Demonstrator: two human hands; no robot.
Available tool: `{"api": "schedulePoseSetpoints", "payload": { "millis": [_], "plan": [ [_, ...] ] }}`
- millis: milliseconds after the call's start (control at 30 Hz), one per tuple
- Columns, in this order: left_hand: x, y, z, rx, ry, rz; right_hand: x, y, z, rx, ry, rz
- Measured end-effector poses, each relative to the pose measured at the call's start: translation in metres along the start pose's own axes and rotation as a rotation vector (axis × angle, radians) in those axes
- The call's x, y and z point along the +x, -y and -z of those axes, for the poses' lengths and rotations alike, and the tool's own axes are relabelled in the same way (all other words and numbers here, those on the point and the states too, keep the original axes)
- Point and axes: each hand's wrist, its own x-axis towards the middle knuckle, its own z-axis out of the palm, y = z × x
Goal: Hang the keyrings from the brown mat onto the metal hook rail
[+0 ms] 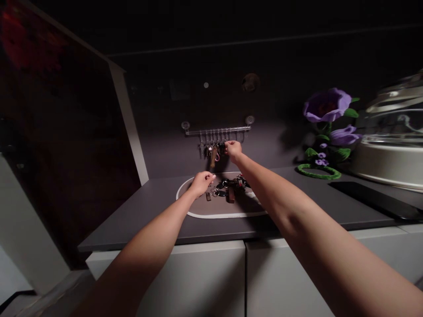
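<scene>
A clear hook rail point(218, 130) is fixed to the dark wall, and several keys point(213, 156) hang from its hooks. My right hand point(233, 149) is raised at the right side of the hanging keys, fingers pinched; what it holds is too small and dark to make out. Below, my left hand point(201, 182) hovers over the left part of an oval mat point(211, 210), thumb and fingertips together, with no object plain between them. More keys and key fobs point(222, 193) lie on the mat, along with a brown key holder point(231, 195).
Purple flowers point(327, 105) with a green ring base stand on the dark counter point(132, 220) at the right. Beside them are a large white-and-clear container point(390, 154) and a flat black object point(373, 200). White cabinets point(198, 277) are below.
</scene>
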Motion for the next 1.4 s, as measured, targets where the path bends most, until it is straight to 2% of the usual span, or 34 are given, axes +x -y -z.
{"api": "schedulePoseSetpoints", "payload": {
  "millis": [100,467,767,933,1167,1400],
  "plan": [
    [0.0,-0.001,0.0,0.007,0.003,0.001,-0.005,0.006,0.003,0.028,-0.037,-0.025],
    [0.001,0.005,0.001,-0.017,0.026,-0.022,-0.021,0.022,0.017,0.102,0.096,-0.086],
    [-0.002,-0.003,0.003,-0.127,0.052,0.032,-0.035,0.028,0.032,0.005,0.131,-0.063],
    [-0.003,-0.003,0.008,-0.174,0.083,0.05,-0.054,0.031,0.037,0.012,0.151,-0.046],
    [-0.004,0.001,0.015,-0.265,0.157,0.088,-0.094,0.013,0.037,-0.015,0.264,0.016],
    [-0.009,-0.005,0.023,-0.343,0.306,0.138,-0.119,-0.015,0.046,-0.299,0.391,0.275]
  ]
}}
